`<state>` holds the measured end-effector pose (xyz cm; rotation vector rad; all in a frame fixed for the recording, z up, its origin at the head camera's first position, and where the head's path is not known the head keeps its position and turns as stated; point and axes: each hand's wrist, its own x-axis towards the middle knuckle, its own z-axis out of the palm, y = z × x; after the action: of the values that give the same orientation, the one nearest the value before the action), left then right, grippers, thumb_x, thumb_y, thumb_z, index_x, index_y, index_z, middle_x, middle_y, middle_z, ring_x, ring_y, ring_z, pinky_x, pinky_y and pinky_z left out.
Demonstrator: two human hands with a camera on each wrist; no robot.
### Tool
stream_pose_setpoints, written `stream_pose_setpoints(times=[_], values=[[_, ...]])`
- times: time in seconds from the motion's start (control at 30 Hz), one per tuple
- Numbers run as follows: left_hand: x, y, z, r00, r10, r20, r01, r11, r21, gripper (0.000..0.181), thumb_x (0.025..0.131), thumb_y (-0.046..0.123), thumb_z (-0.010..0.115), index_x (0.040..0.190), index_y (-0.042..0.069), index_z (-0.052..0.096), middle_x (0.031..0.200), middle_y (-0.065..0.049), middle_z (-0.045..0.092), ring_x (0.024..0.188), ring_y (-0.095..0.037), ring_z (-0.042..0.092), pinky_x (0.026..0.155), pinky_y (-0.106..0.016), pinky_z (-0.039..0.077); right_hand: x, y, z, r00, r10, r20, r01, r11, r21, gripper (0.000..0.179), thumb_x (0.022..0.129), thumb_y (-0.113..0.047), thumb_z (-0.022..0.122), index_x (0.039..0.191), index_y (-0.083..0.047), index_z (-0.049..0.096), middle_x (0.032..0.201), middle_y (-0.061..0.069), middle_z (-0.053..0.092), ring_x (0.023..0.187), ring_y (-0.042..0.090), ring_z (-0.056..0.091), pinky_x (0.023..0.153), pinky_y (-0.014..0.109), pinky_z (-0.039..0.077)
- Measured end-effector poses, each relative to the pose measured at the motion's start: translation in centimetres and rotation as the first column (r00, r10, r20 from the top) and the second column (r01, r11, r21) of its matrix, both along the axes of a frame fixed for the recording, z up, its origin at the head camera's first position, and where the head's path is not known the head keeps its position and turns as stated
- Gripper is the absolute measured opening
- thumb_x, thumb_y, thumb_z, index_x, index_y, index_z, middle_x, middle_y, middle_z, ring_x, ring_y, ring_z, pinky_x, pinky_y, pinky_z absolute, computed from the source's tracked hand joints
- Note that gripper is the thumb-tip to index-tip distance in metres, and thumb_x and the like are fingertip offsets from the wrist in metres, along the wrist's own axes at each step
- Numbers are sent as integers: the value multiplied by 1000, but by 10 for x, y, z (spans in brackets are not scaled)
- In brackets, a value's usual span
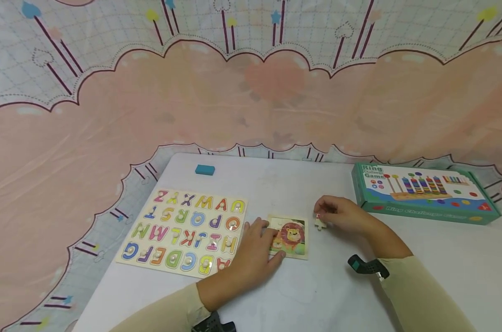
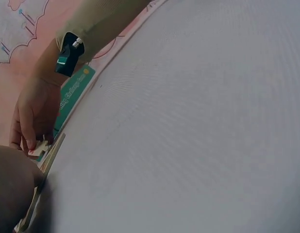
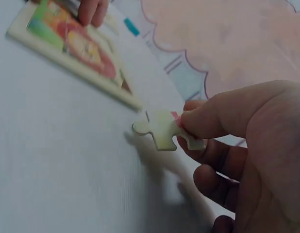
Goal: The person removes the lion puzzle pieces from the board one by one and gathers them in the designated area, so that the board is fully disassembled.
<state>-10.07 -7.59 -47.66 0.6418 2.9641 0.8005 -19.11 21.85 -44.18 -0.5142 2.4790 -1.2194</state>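
Observation:
My left hand (image 1: 255,251) rests at the left side of a small lion jigsaw puzzle (image 1: 293,237), with its fingers on the tray's left part and the thumb by its lower edge. Those fingers hide some of the picture. To the right of the tray, my right hand (image 1: 344,214) pinches a jigsaw piece (image 3: 162,128) between thumb and fingers. Pale, with a small pink mark near the thumb, the piece is held just above the table and apart from the tray. In the left wrist view the tray is seen almost edge-on.
A wooden alphabet board (image 1: 180,230) with knobbed letters lies left of the puzzle. Behind it sits a blue block (image 1: 205,169). A green Ring Challenge Game box (image 1: 425,193) stands at the back right of the white table (image 1: 301,295). A patterned cloth (image 1: 234,101) hangs behind.

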Motion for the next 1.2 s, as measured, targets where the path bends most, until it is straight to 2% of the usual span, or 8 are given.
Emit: stream_pose_setpoints(times=[0.23,0.4,0.57,0.67,0.8,0.9,1.03,1.2], values=[[3,8,0,999,9,-48,-10,1000,-22,51,98,46,73,136,13,62,150,-15,49,156,-45,29,120,-80,4,10,22,-6,998,7,-65,-3,998,58,11,106,-15,68,114,-16,75,111,1,69,104,24,57,89,28,53],[3,15,-3,999,-3,-49,2,1000,-6,53,98,46,74,136,11,61,149,-15,48,156,-40,31,125,-73,6,17,24,-10,988,27,-154,-12,995,97,13,106,-13,68,113,-17,77,111,-2,71,101,21,58,89,29,53],[3,19,-5,998,-14,-58,14,1000,-6,55,97,48,74,136,12,61,147,-11,47,156,-34,32,126,-70,7,21,26,-17,964,33,-263,6,989,146,17,102,-6,70,112,-19,76,110,-6,70,100,17,59,90,32,54],[1,19,-7,998,-6,-59,6,1000,1,53,98,48,73,136,13,62,149,-11,47,156,-33,32,126,-70,7,22,27,-19,955,43,-294,4,988,156,18,102,-6,71,112,-20,76,111,-7,71,101,15,59,90,33,53],[0,17,-10,999,3,-43,-3,1000,3,48,100,47,70,136,16,62,160,-13,43,159,-36,27,126,-70,5,21,25,-15,960,49,-277,-4,987,161,16,102,-8,72,114,-19,76,112,-6,71,102,16,59,92,35,53],[1,17,-9,999,3,-35,-3,1000,-6,45,101,46,69,134,17,62,166,-14,40,161,-39,23,126,-71,5,19,25,-11,975,42,-218,-2,983,181,16,103,-11,71,117,-18,75,114,-5,70,103,18,59,93,36,54],[3,17,-6,999,0,-35,0,1000,-9,43,101,44,70,134,17,63,166,-14,40,160,-39,23,125,-72,6,16,23,-6,987,36,-157,-4,980,200,15,104,-15,70,119,-16,75,111,-3,69,100,20,58,90,35,54],[5,15,-5,1000,-5,-28,5,1000,-6,47,102,45,69,137,16,61,167,-14,39,160,-37,24,125,-73,5,15,18,-1,989,47,-142,-19,981,194,16,103,-18,72,119,-15,75,107,-3,69,97,19,58,86,33,54]])
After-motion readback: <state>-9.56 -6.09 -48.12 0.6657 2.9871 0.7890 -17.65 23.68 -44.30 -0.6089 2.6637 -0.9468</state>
